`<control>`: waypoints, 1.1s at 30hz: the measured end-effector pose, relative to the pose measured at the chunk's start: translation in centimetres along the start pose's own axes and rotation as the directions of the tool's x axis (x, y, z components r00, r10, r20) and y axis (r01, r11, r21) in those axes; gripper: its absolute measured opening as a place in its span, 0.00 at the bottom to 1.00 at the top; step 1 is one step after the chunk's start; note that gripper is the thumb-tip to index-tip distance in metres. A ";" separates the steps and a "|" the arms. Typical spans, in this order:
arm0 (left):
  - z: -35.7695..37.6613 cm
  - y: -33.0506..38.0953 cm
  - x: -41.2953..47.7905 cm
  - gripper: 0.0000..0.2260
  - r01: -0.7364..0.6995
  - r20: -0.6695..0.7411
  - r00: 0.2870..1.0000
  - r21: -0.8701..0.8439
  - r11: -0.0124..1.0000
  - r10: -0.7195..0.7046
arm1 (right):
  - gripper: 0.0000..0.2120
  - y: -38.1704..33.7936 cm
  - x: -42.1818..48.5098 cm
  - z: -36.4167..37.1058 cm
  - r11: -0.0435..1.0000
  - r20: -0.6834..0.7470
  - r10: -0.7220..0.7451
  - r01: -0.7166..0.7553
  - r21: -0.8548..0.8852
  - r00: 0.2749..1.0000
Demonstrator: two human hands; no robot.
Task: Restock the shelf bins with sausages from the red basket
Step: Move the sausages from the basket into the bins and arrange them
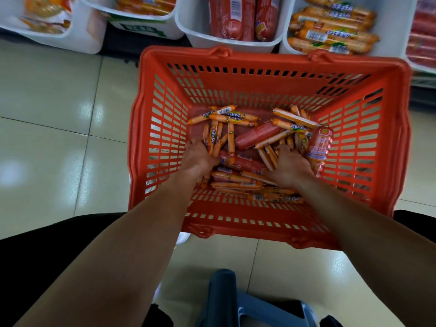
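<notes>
The red basket stands on the floor before the shelf and holds several thin orange sausages mixed with thicker red sausages. Both my hands are down inside it. My left hand curls its fingers round a bunch of thin orange sausages at the left of the pile. My right hand grips thin orange sausages at the right of the pile, its fingertips buried among them. Behind the basket are white shelf bins: one with red sausages and one with orange sausages.
More white bins with orange packs stand at the upper left, and a bin of red sausages at the far right. The floor is glossy beige tile. A blue-grey stool is under me, near the frame's bottom.
</notes>
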State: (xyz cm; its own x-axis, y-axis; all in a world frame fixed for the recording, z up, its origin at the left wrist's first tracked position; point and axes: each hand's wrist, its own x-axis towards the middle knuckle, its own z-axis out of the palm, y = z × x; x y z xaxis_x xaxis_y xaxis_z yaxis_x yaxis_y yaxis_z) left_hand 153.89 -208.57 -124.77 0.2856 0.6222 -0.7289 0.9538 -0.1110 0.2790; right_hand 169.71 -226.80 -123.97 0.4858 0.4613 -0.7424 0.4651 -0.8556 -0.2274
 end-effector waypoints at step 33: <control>0.6 -1.4 0.2 0.24 -0.030 0.091 0.995 -0.154 0.988 0.045 | 0.39 0.5 -1.3 0.1 0.957 0.001 -0.008 0.007 0.290 1.000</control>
State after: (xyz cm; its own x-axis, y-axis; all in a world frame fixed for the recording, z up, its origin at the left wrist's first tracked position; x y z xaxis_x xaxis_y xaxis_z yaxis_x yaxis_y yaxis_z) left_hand 152.65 -208.70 -125.69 0.3355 0.5431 -0.7697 0.9191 -0.0095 0.3939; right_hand 169.21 -227.85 -123.21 0.4814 0.4676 -0.7414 0.2340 -0.8837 -0.4054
